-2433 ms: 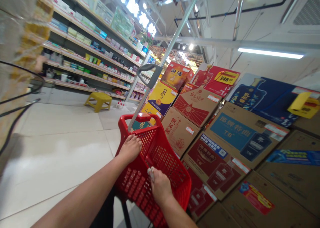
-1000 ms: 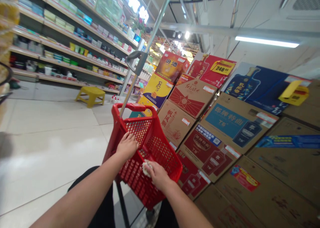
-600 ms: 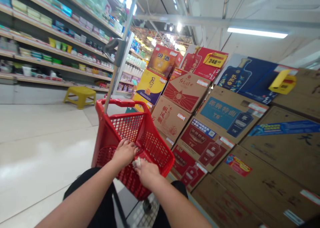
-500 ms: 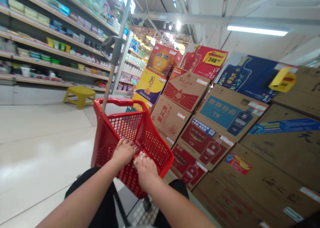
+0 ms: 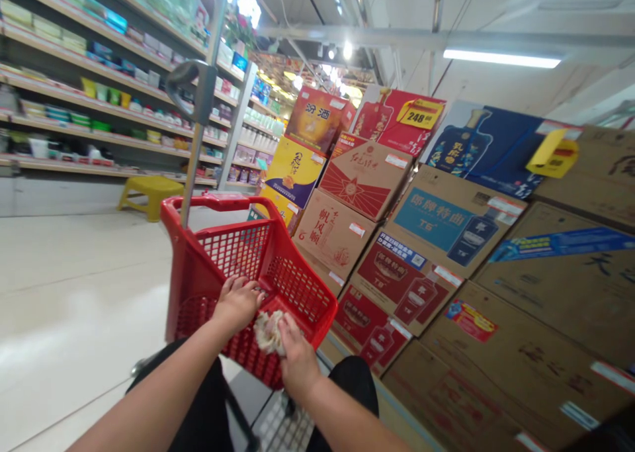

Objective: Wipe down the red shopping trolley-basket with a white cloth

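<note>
A [crumpled whitish wad] (image 5: 268,333), its material too blurred to tell, is gripped by the partly closed fingers of the right hand (image 5: 297,354) and lies inside a red plastic shopping basket (image 5: 213,202), near its front wall. The left hand (image 5: 238,303) is held half open, its fingers loosely curved on the basket's mesh just beside the wad. Stacked liquor cartons (image 5: 333,235) are seen to the right of the basket.
</note>
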Demonstrator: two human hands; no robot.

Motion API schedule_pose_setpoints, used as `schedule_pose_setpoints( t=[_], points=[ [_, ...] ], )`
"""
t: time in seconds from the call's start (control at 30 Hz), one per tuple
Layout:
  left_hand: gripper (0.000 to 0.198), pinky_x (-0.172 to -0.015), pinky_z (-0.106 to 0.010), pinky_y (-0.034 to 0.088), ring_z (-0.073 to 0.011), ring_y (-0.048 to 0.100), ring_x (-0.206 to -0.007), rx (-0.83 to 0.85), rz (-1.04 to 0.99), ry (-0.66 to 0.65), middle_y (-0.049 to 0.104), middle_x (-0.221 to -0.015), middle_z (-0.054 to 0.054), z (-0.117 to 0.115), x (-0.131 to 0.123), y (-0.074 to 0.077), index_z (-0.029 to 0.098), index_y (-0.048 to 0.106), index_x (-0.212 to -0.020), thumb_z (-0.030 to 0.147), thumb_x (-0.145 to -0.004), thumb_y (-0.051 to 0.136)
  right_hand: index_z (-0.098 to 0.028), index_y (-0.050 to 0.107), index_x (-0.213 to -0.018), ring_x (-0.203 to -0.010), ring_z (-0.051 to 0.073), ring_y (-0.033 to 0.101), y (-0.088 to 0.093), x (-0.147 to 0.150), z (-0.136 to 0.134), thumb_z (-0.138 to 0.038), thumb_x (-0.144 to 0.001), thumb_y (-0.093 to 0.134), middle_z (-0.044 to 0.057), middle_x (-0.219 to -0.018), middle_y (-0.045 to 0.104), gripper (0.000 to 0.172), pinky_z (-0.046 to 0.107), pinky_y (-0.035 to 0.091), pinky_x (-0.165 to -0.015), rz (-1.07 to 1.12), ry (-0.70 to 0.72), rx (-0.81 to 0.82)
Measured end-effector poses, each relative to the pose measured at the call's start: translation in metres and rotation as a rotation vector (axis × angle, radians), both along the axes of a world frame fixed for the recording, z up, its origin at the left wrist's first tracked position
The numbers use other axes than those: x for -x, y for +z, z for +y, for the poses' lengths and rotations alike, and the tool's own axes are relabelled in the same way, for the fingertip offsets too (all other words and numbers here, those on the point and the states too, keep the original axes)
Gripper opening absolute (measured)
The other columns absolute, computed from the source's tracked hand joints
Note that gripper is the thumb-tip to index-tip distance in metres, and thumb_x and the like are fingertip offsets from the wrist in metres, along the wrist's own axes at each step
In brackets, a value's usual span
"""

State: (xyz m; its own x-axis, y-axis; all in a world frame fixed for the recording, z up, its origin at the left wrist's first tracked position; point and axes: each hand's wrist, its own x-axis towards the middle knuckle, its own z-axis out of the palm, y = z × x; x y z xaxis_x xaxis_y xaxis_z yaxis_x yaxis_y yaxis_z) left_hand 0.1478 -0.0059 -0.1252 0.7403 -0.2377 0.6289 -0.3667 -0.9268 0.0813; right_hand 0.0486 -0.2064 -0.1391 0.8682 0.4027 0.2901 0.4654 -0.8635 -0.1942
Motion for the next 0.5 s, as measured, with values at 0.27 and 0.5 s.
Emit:
schedule_pose_setpoints(
  t=[0.27, 0.5],
  points=[
    [0.036, -0.106, -0.046, 0.016, -0.0267, 0.043, -0.111, 0.021, 0.041, 0.005, 0.066, -0.106, -0.001, 0.000, -0.003, 0.002, 0.025, 0.072, -0.080, 0.035, -0.092, 0.039, -0.018, 0.060, -0.109, -0.087, 0.025, 0.065, 0.020, -0.012, 0.006, -0.028, -0.077, 0.053, 0.010, -0.095, 0.067, 0.033, 0.036, 0.051, -0.078, 0.221, -0.178, 0.132],
    [0.037, -0.105, -0.045, 0.017, -0.0249, 0.045, -0.108, 0.020, 0.057, 0.008, 0.067, -0.103, 0.000, -0.001, -0.001, 0.005, 0.026, 0.070, -0.074, 0.036, -0.091, 0.039, -0.017, 0.053, -0.120, -0.094, 0.024, 0.062, 0.004, -0.006, 0.005, -0.022, -0.080, 0.051, 0.011, -0.103, 0.064, 0.040, 0.035, 0.049, -0.082, 0.117, -0.185, 0.059]
  ],
)
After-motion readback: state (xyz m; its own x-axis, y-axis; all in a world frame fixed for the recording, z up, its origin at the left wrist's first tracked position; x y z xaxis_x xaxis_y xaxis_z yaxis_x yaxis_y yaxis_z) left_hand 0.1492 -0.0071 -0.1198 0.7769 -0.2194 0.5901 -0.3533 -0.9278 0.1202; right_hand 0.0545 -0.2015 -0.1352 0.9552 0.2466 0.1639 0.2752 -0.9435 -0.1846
